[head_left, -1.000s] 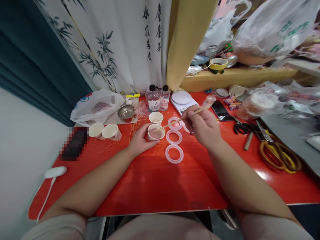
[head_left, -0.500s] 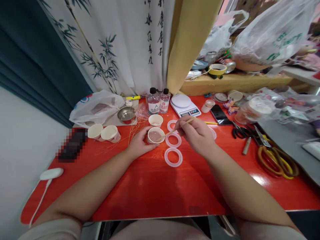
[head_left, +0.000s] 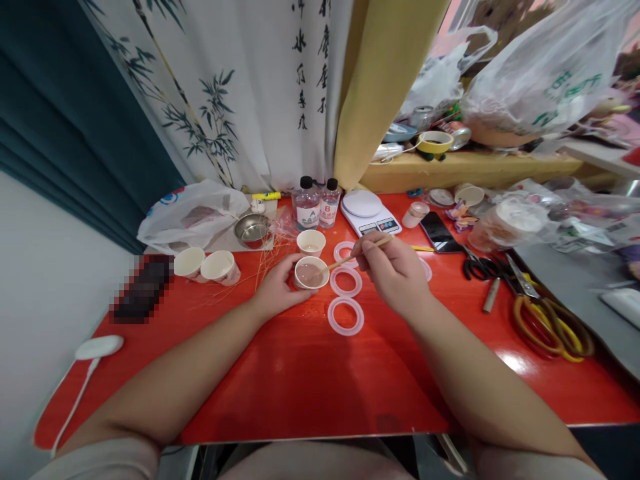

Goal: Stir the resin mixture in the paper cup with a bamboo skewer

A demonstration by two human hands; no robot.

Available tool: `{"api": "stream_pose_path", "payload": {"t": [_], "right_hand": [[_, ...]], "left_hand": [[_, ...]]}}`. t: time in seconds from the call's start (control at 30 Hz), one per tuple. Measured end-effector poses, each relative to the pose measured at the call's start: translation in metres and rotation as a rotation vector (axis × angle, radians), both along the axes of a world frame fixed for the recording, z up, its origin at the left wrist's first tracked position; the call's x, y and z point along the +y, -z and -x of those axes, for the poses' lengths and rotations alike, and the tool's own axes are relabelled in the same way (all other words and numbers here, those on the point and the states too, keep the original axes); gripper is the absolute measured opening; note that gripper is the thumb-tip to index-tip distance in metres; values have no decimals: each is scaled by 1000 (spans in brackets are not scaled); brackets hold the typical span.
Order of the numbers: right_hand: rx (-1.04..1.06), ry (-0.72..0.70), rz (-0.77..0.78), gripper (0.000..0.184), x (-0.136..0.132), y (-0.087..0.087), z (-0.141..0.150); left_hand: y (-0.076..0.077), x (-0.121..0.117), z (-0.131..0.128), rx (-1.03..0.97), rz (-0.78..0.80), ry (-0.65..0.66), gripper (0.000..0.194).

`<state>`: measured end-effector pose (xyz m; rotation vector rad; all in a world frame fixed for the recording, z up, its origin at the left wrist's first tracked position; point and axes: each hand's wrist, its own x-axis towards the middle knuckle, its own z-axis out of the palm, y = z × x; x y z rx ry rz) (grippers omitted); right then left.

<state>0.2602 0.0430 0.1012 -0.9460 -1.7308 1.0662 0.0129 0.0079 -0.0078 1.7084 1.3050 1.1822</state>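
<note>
My left hand (head_left: 281, 288) is wrapped round a paper cup (head_left: 312, 285) standing on the red table, with murky pinkish liquid inside. Between the fingertips of my right hand (head_left: 393, 267) is a thin wooden stick (head_left: 345, 262), slanting down so its lower end dips into that liquid. Right behind the held cup stands another paper cup (head_left: 311, 243). Pink ring-shaped molds (head_left: 346, 316) lie in a row to the right of the cup, the farthest one partly covered by the stick and my right hand.
Two bottles marked A (head_left: 307, 203) and B (head_left: 329, 203) stand at the back beside a white scale (head_left: 370, 212). Paper cups (head_left: 220, 268) and a metal bowl (head_left: 253, 229) are on the left. Scissors (head_left: 547, 320), a phone (head_left: 441, 232) and plastic bags (head_left: 537, 77) occupy the right.
The stick's lower end has shifted slightly within the liquid, and my right hand has moved a little to the right. My left hand keeps its hold on the cup.
</note>
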Motion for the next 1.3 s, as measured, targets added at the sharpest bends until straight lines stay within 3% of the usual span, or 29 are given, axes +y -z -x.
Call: {"api": "stream_pose_path", "payload": {"t": [0.63,1.0,1.2,1.3], "right_hand": [[-116,16,-95,26,-7,-8,1],[-69,-3,2,26,-1,-7,-3],[152,76,140,23,11,-2,0],[180,17,166,22,10,-5,1]], "left_hand": [[-4,-1,-1,3,9,15,68],[0,-1,1,2,32,26,71],[-3,-3,1,-25,30,28,71],[-4,-3,0,-37,43,36,72]]}}
